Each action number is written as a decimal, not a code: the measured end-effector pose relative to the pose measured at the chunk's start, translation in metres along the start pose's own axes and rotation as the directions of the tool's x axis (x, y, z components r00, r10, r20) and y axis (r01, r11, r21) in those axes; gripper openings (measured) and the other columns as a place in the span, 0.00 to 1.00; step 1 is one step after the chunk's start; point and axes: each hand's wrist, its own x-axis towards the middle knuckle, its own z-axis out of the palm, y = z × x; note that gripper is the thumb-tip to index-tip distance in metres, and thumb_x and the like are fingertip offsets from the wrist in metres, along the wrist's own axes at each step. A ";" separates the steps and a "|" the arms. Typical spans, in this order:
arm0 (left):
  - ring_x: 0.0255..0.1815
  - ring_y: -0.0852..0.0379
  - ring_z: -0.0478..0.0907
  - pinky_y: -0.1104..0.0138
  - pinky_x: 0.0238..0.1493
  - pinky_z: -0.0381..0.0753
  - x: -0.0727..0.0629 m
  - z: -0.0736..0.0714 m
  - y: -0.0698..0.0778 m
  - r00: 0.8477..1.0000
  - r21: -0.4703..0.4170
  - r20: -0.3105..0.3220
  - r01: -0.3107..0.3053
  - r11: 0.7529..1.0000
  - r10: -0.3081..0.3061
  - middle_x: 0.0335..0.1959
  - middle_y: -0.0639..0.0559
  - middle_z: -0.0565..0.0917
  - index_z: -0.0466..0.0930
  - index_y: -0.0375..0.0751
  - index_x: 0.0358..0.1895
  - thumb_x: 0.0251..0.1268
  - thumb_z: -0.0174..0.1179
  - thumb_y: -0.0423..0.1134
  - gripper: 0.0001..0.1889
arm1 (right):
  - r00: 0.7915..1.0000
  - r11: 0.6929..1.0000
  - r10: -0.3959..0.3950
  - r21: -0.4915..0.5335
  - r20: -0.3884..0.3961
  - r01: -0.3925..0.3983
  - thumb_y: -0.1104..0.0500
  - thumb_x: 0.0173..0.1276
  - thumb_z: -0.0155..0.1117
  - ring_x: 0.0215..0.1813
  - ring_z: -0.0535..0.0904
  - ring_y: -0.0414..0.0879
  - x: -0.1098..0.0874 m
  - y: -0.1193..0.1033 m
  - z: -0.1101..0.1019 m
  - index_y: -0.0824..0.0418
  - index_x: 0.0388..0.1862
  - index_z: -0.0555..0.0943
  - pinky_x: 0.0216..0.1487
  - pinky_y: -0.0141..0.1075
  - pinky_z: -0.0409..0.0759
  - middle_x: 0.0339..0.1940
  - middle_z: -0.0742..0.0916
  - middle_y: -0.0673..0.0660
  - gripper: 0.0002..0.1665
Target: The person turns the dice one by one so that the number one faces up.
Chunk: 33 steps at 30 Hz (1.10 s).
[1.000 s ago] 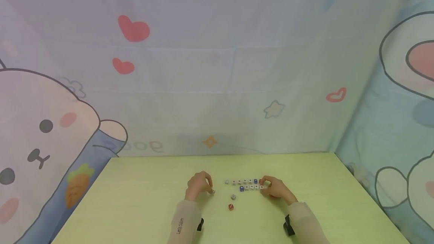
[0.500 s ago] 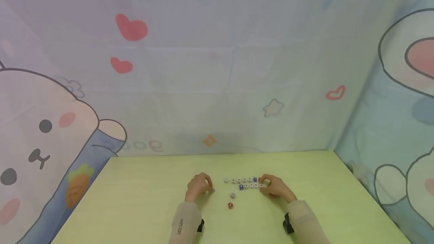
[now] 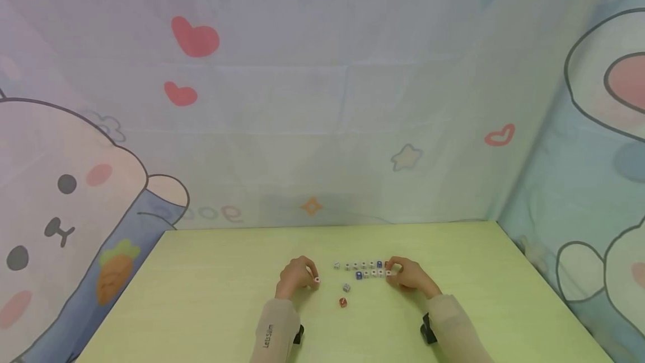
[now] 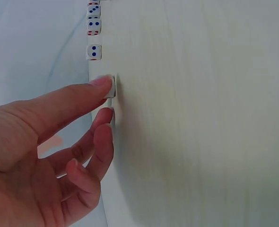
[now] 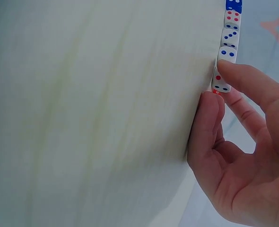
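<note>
My left hand (image 3: 297, 274) pinches a small white die (image 4: 110, 87) between thumb and fingertips, left of two rows of dice. In the head view, a red pip shows on its top. My right hand (image 3: 410, 276) is at the right end of the rows, thumb and fingers around the white end die (image 5: 220, 82) of the near row. That die has a red pip on one face. A red die (image 5: 216, 92) shows partly behind the fingers. The near row also has white dice (image 3: 374, 273) and a blue die (image 3: 359, 275) at its left end.
The far row has several white dice (image 3: 355, 266) and a blue die (image 3: 379, 264); its leftmost white die (image 3: 336, 265) stands turned. Nearer on the table (image 3: 201, 296) lie a loose white die (image 3: 346, 287) and a red die (image 3: 343, 302). A printed cloth (image 3: 282, 128) hangs behind.
The white die in my left hand has turned, and a red pip now shows on top. My right hand stays at the row's end. The head view has shifted slightly.
</note>
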 end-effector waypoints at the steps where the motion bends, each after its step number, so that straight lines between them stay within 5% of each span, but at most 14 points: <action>1: 0.19 0.57 0.68 0.66 0.21 0.64 0.001 0.000 0.000 1.000 0.002 0.001 0.000 1.000 0.000 0.23 0.51 0.78 0.81 0.41 0.26 0.37 0.70 0.31 0.08 | 1.000 1.000 0.000 0.002 0.001 0.000 0.61 0.57 0.61 0.11 0.59 0.38 0.000 0.000 0.000 0.55 0.35 0.75 0.15 0.29 0.60 0.07 0.66 0.47 0.07; 10: 0.19 0.58 0.69 0.67 0.20 0.65 0.007 0.006 0.004 0.999 -0.017 -0.015 -0.039 0.999 0.039 0.22 0.52 0.79 0.81 0.42 0.26 0.41 0.67 0.31 0.06 | 0.999 0.999 -0.034 0.027 0.018 0.034 0.62 0.58 0.61 0.11 0.56 0.37 -0.003 -0.004 -0.003 0.57 0.35 0.75 0.14 0.27 0.59 0.07 0.65 0.47 0.06; 20: 0.23 0.57 0.74 0.65 0.22 0.68 0.019 0.031 0.035 0.988 -0.086 -0.097 -0.133 0.987 0.124 0.25 0.50 0.82 0.80 0.41 0.27 0.43 0.66 0.34 0.05 | 0.999 0.998 -0.035 0.046 0.023 0.034 0.62 0.58 0.60 0.10 0.56 0.36 -0.003 -0.004 -0.004 0.58 0.35 0.74 0.13 0.26 0.58 0.06 0.65 0.46 0.06; 27: 0.22 0.58 0.73 0.66 0.22 0.69 0.026 0.053 0.042 0.993 -0.032 -0.077 -0.088 0.996 0.086 0.23 0.52 0.81 0.80 0.43 0.25 0.41 0.66 0.33 0.06 | 1.000 0.999 -0.015 0.039 0.008 0.015 0.62 0.58 0.61 0.11 0.58 0.37 -0.001 -0.001 -0.001 0.56 0.35 0.74 0.15 0.27 0.60 0.06 0.66 0.47 0.06; 33: 0.23 0.57 0.73 0.65 0.24 0.68 0.020 0.055 0.049 0.993 -0.018 -0.086 -0.084 0.996 0.082 0.24 0.52 0.81 0.80 0.41 0.24 0.39 0.68 0.34 0.06 | 1.000 0.998 -0.028 0.048 0.014 0.027 0.62 0.58 0.61 0.10 0.56 0.36 -0.001 0.000 -0.002 0.57 0.34 0.74 0.13 0.26 0.58 0.05 0.65 0.46 0.06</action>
